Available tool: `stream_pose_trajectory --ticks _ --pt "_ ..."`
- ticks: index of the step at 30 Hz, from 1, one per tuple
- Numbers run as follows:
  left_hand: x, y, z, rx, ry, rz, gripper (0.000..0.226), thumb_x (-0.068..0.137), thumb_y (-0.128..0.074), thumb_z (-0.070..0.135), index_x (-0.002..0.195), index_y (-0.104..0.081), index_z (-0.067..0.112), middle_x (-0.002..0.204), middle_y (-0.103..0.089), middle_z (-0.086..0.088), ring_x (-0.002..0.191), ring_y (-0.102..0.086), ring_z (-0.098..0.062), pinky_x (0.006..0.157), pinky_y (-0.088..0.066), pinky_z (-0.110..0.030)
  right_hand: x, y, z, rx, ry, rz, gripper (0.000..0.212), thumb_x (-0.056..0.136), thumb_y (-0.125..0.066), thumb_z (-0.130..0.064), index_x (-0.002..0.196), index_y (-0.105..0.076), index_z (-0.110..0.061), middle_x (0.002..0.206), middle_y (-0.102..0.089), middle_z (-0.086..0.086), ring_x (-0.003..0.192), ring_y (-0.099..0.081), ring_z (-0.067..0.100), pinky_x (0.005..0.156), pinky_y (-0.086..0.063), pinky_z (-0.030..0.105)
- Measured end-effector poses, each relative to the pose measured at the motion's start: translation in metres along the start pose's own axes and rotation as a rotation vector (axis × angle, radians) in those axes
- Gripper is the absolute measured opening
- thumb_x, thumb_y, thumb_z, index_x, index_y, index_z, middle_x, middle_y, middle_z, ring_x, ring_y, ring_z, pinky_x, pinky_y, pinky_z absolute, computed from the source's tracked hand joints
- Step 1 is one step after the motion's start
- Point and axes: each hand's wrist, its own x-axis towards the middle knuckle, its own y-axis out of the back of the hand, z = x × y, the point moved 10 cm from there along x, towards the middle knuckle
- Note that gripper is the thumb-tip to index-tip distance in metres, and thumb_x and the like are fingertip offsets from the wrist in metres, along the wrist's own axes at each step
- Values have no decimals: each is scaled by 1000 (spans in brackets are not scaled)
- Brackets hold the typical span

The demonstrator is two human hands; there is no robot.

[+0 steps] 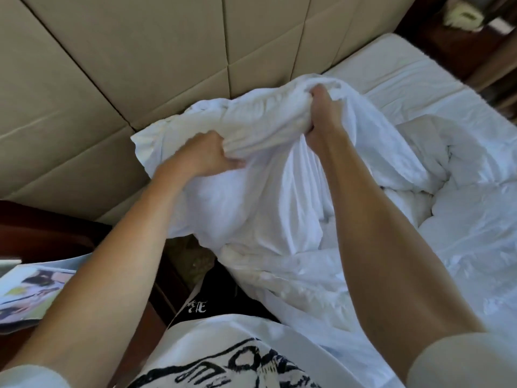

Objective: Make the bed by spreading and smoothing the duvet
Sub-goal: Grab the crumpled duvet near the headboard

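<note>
Duvet [251,169], white and crumpled, bunched up at the head end of the bed, lifted clear of the mattress sheet [414,88] along its far edge and trailing down toward the near right in loose folds. Gripped by 2 hands at once. Left hand [204,155] clamped on a thick fold at the left side, fingers buried in the cloth, thumb curled over the front. Right hand [321,107] farther away and higher, closed tight around a gathered ridge near the top of the bundle, fingertips hidden in the fabric. Both forearms stretched forward from white sleeves. Padded beige headboard [140,65] rising just beyond the bundle, filling the far left. More rumpled white bedding heaped at the right, touching the held part. Dark wooden nightstand [42,228] at the near left, with an open magazine [30,292] lying on it. White printed shirt [223,359] at the near edge.
</note>
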Motion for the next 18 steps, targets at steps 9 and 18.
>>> stream_pose_trajectory --ticks 9,18 --pt "-5 142 -161 -29 391 120 76 80 -69 60 126 -52 2 101 -56 -12 84 -56 -32 72 -48 -39 -6 -230 -39 -132 86 -363 39 91 -53 -27 125 -48 -7 118 -64 16 106 -64 31 88 -58 51" --pt "29 99 -235 -30 475 211 58 86 -64 54 115 -57 4 109 -64 -20 94 -62 -40 73 -50 -40 12 -255 80 -444 -269 -549 50 96 -60 -37 142 -44 -24 124 -57 3 109 -61 24 93 -55 41"
